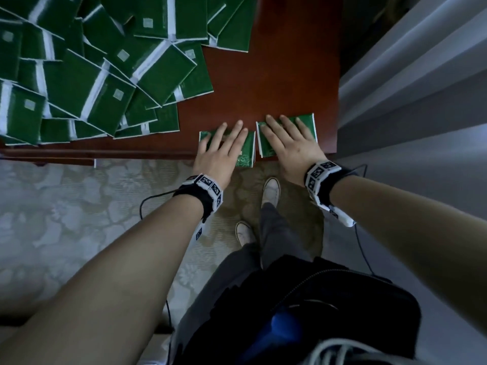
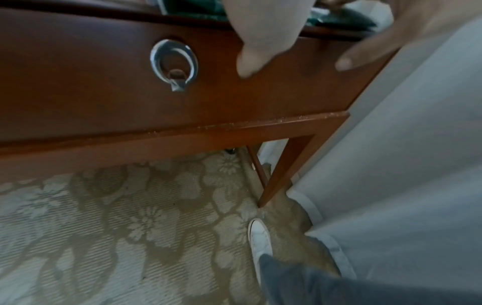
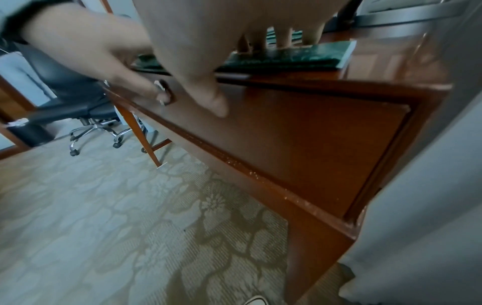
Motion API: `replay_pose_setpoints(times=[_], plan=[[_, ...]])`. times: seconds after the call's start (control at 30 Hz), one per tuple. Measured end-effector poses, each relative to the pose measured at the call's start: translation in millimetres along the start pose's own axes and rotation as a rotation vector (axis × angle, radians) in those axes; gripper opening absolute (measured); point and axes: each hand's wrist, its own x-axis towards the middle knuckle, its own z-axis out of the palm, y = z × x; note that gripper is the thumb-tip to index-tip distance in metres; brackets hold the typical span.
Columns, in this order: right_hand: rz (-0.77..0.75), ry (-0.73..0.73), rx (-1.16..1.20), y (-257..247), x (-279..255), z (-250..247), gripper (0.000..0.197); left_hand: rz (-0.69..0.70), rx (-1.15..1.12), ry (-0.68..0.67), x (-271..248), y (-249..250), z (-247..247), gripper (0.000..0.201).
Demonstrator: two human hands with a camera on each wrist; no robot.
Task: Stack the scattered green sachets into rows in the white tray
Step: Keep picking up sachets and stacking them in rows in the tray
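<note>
Two green sachets lie side by side at the front edge of the red-brown table (image 1: 290,61). My left hand (image 1: 224,143) presses flat on the left sachet (image 1: 246,154), which hangs a little over the edge. My right hand (image 1: 290,138) rests flat, fingers spread, on the right sachet (image 1: 307,122). In the right wrist view its fingers (image 3: 281,39) stand on that sachet (image 3: 287,55) and the thumb hangs over the drawer front. A large loose pile of green sachets (image 1: 79,75) covers the table's left part. No white tray is in view.
The table ends just right of my right hand, against grey curtains (image 1: 408,88). A drawer with a metal ring handle (image 2: 174,64) sits below the edge. Patterned carpet and my white shoes (image 1: 271,191) are below. An office chair (image 3: 78,107) stands off to the left.
</note>
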Motion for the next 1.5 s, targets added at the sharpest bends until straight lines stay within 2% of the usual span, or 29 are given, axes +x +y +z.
replay_pose_setpoints(times=[0.1, 0.2, 0.27, 0.37, 0.53, 0.7, 0.8, 0.9, 1.07, 1.23, 1.33, 1.5], plan=[[0.01, 0.058, 0.031, -11, -6, -12, 0.087, 0.018, -0.043, -0.041, -8, -6, -20, 0.08], [0.098, -0.073, 0.138, -22, -6, -53, 0.066, -0.015, -0.135, -0.059, -16, -19, -57, 0.041], [0.171, -0.13, 0.177, -31, -3, -90, 0.047, -0.09, -0.135, -0.075, -23, -32, -91, 0.029], [0.215, -0.141, 0.169, -48, 4, -149, 0.029, -0.128, -0.051, -0.137, -35, -54, -145, 0.041], [0.129, 0.021, 0.068, -79, 24, -247, 0.01, -0.214, -0.005, -0.047, -67, -95, -232, 0.052], [0.058, 0.153, -0.009, -124, 43, -313, 0.024, -0.277, -0.036, 0.084, -115, -131, -282, 0.063], [-0.004, 0.139, -0.065, -152, 60, -333, 0.031, -0.312, -0.046, 0.089, -135, -149, -289, 0.067], [-0.02, -0.001, -0.14, -176, 86, -338, 0.031, -0.354, -0.06, 0.068, -143, -176, -280, 0.065], [-0.038, -0.06, -0.172, -214, 132, -338, 0.029, -0.398, -0.101, 0.02, -145, -228, -258, 0.069], [-0.07, -0.085, -0.169, -255, 202, -350, 0.027, -0.432, -0.045, -0.02, -136, -309, -254, 0.062], [-0.07, -0.068, -0.152, -282, 243, -362, 0.032, -0.452, -0.033, -0.045, -131, -361, -261, 0.059], [-0.085, -0.139, -0.218, -319, 313, -373, 0.029, -0.447, -0.038, -0.081, -121, -431, -263, 0.063]])
